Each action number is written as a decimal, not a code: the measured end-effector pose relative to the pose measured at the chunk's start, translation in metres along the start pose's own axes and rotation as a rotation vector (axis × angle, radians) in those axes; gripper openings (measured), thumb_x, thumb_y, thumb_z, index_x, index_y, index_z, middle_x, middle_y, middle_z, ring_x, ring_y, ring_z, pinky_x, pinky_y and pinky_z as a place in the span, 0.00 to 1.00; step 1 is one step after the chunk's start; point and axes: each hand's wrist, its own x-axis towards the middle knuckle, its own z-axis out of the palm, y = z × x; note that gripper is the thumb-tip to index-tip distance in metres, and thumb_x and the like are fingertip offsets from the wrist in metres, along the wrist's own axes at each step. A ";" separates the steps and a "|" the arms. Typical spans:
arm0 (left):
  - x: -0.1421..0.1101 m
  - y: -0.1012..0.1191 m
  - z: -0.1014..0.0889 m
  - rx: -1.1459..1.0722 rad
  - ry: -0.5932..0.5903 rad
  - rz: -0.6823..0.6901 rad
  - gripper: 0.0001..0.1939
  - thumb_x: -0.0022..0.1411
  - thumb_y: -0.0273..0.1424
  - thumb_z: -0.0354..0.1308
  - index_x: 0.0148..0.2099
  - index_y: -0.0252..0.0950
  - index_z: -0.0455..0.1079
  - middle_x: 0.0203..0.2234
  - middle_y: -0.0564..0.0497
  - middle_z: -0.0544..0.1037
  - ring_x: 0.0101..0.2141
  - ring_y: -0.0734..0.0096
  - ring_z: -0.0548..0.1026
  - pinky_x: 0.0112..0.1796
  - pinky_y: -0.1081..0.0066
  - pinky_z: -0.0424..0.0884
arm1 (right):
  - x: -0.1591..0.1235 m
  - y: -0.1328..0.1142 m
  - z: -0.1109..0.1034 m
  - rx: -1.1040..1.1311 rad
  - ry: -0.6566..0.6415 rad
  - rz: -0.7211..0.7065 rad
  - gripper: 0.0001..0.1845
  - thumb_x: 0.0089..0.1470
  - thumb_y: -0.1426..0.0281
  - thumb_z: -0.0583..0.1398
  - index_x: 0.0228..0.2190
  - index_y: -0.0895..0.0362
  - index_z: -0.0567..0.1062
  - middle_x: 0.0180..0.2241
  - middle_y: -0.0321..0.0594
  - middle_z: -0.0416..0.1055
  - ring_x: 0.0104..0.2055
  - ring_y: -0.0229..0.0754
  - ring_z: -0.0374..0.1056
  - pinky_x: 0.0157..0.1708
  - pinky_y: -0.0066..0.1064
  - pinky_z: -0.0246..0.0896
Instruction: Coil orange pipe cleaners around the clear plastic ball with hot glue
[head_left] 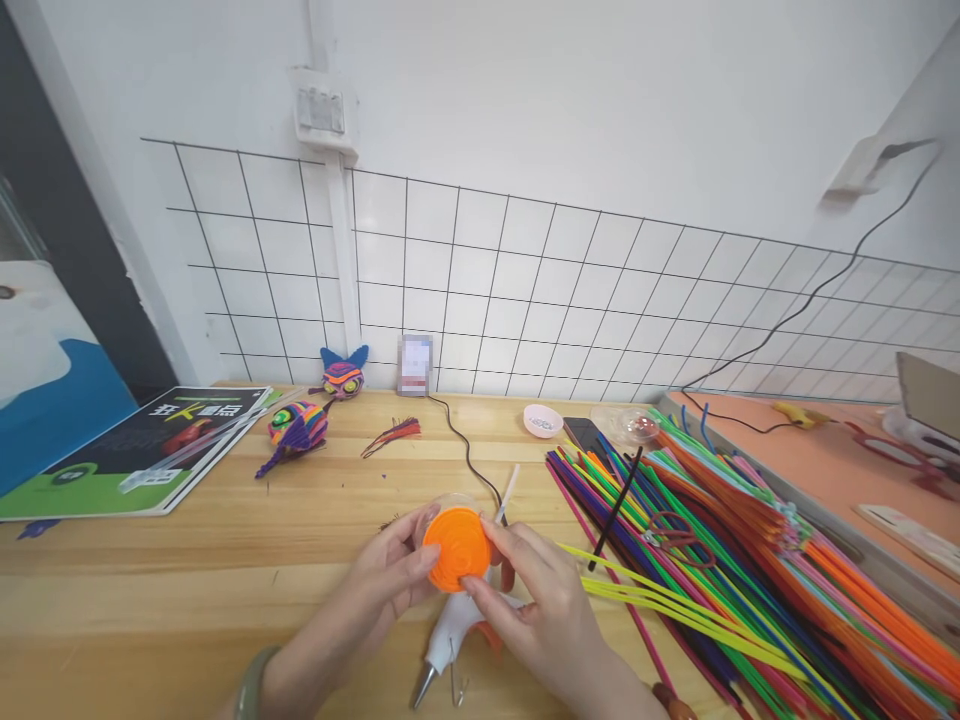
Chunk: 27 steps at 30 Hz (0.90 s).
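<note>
Bare wood of the light wooden bench [187, 590] lies open to the left of the left hand [382, 590], right up to the green-and-black glossy booklet [142, 445] at the far left edge. Behind both hands a thin black cable [465, 450] snakes across the clear middle strip. The white hot-glue gun [450, 635] lies directly beneath the hands. To the right of the right hand [540, 610], the broad heap of multicoloured fuzzy pipe-cleaner stems [735, 560] fills the bench, with brown-handled scissors [675, 535] resting on top.
</note>
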 end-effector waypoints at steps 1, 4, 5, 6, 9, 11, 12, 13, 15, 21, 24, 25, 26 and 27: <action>0.000 -0.001 -0.001 -0.013 0.014 0.001 0.18 0.58 0.32 0.61 0.52 0.38 0.71 0.50 0.42 0.74 0.50 0.53 0.71 0.48 0.59 0.68 | 0.000 0.000 0.000 -0.018 -0.005 -0.026 0.16 0.60 0.67 0.57 0.49 0.60 0.68 0.25 0.38 0.69 0.23 0.39 0.64 0.23 0.31 0.61; -0.001 -0.003 -0.002 -0.021 0.069 0.015 0.17 0.59 0.36 0.60 0.49 0.37 0.72 0.49 0.42 0.73 0.47 0.55 0.71 0.44 0.62 0.69 | -0.002 0.000 0.001 -0.072 -0.048 -0.089 0.18 0.60 0.67 0.58 0.50 0.60 0.67 0.27 0.41 0.71 0.26 0.42 0.65 0.24 0.33 0.63; -0.001 -0.004 -0.002 -0.014 0.084 0.024 0.17 0.59 0.37 0.60 0.49 0.36 0.72 0.48 0.42 0.73 0.46 0.56 0.71 0.43 0.62 0.69 | -0.002 0.000 0.001 -0.086 -0.065 -0.102 0.18 0.60 0.67 0.58 0.50 0.61 0.67 0.28 0.42 0.71 0.26 0.43 0.66 0.24 0.33 0.63; -0.001 -0.005 -0.001 -0.007 0.093 0.034 0.16 0.59 0.37 0.60 0.48 0.36 0.72 0.47 0.42 0.73 0.46 0.57 0.70 0.42 0.62 0.69 | -0.003 -0.001 0.001 -0.101 -0.077 -0.115 0.18 0.60 0.68 0.58 0.50 0.62 0.67 0.28 0.43 0.72 0.27 0.43 0.66 0.24 0.34 0.63; -0.002 -0.005 0.000 -0.009 0.111 0.037 0.16 0.58 0.39 0.60 0.45 0.36 0.73 0.43 0.43 0.73 0.45 0.57 0.70 0.42 0.62 0.68 | -0.002 -0.003 0.001 -0.142 -0.093 -0.156 0.18 0.59 0.68 0.59 0.49 0.63 0.68 0.29 0.45 0.73 0.28 0.45 0.68 0.24 0.35 0.64; -0.002 -0.005 0.000 -0.015 0.119 0.023 0.15 0.58 0.40 0.60 0.44 0.36 0.73 0.41 0.44 0.74 0.44 0.57 0.70 0.42 0.62 0.68 | -0.001 -0.005 0.002 -0.166 -0.088 -0.188 0.17 0.60 0.68 0.58 0.49 0.63 0.68 0.29 0.45 0.74 0.27 0.45 0.69 0.24 0.35 0.63; -0.002 -0.004 0.000 -0.012 0.128 0.018 0.15 0.57 0.40 0.60 0.43 0.36 0.74 0.40 0.44 0.75 0.43 0.56 0.70 0.42 0.62 0.68 | -0.001 -0.006 0.002 -0.177 -0.088 -0.201 0.17 0.60 0.68 0.58 0.49 0.63 0.68 0.29 0.44 0.74 0.27 0.44 0.69 0.23 0.35 0.62; -0.002 -0.003 0.000 -0.001 0.141 0.017 0.15 0.57 0.41 0.61 0.42 0.36 0.74 0.39 0.45 0.76 0.43 0.56 0.71 0.42 0.62 0.68 | 0.000 -0.007 0.002 -0.189 -0.086 -0.215 0.17 0.60 0.68 0.58 0.49 0.63 0.68 0.28 0.44 0.74 0.26 0.44 0.68 0.22 0.35 0.61; -0.002 -0.002 -0.001 0.027 0.179 0.018 0.16 0.55 0.41 0.62 0.42 0.36 0.75 0.40 0.44 0.77 0.46 0.54 0.71 0.45 0.61 0.66 | 0.002 -0.009 0.003 -0.209 -0.090 -0.239 0.17 0.61 0.68 0.57 0.49 0.63 0.67 0.27 0.43 0.73 0.25 0.43 0.67 0.22 0.34 0.60; -0.002 -0.001 -0.002 0.056 0.279 -0.047 0.26 0.51 0.36 0.67 0.52 0.38 0.70 0.47 0.43 0.77 0.52 0.50 0.69 0.51 0.58 0.62 | 0.004 -0.010 0.003 -0.191 -0.122 -0.251 0.15 0.62 0.69 0.56 0.48 0.62 0.69 0.28 0.42 0.73 0.26 0.43 0.67 0.22 0.34 0.60; -0.001 -0.002 -0.003 0.105 0.280 -0.042 0.27 0.49 0.36 0.68 0.51 0.37 0.70 0.46 0.42 0.76 0.52 0.50 0.69 0.50 0.58 0.63 | 0.004 -0.009 0.003 -0.175 -0.161 -0.226 0.14 0.61 0.69 0.56 0.47 0.62 0.70 0.29 0.43 0.72 0.27 0.44 0.68 0.23 0.35 0.61; 0.000 -0.003 -0.003 0.124 0.287 -0.036 0.26 0.48 0.36 0.69 0.50 0.37 0.70 0.45 0.42 0.76 0.51 0.50 0.70 0.50 0.58 0.64 | 0.003 -0.009 0.003 -0.169 -0.173 -0.214 0.14 0.61 0.69 0.56 0.47 0.61 0.71 0.29 0.43 0.72 0.27 0.44 0.68 0.24 0.35 0.62; 0.001 -0.003 -0.003 0.141 0.296 -0.033 0.26 0.48 0.36 0.69 0.50 0.37 0.71 0.45 0.43 0.76 0.51 0.50 0.70 0.49 0.59 0.65 | 0.003 -0.009 0.003 -0.162 -0.182 -0.202 0.14 0.61 0.69 0.56 0.47 0.61 0.71 0.29 0.43 0.72 0.27 0.44 0.68 0.24 0.35 0.62; 0.002 -0.004 -0.003 0.151 0.306 -0.030 0.26 0.47 0.36 0.69 0.49 0.37 0.71 0.44 0.43 0.76 0.50 0.51 0.70 0.48 0.59 0.65 | 0.002 -0.010 0.003 -0.152 -0.187 -0.190 0.14 0.61 0.69 0.56 0.47 0.60 0.71 0.30 0.43 0.72 0.28 0.44 0.68 0.25 0.35 0.63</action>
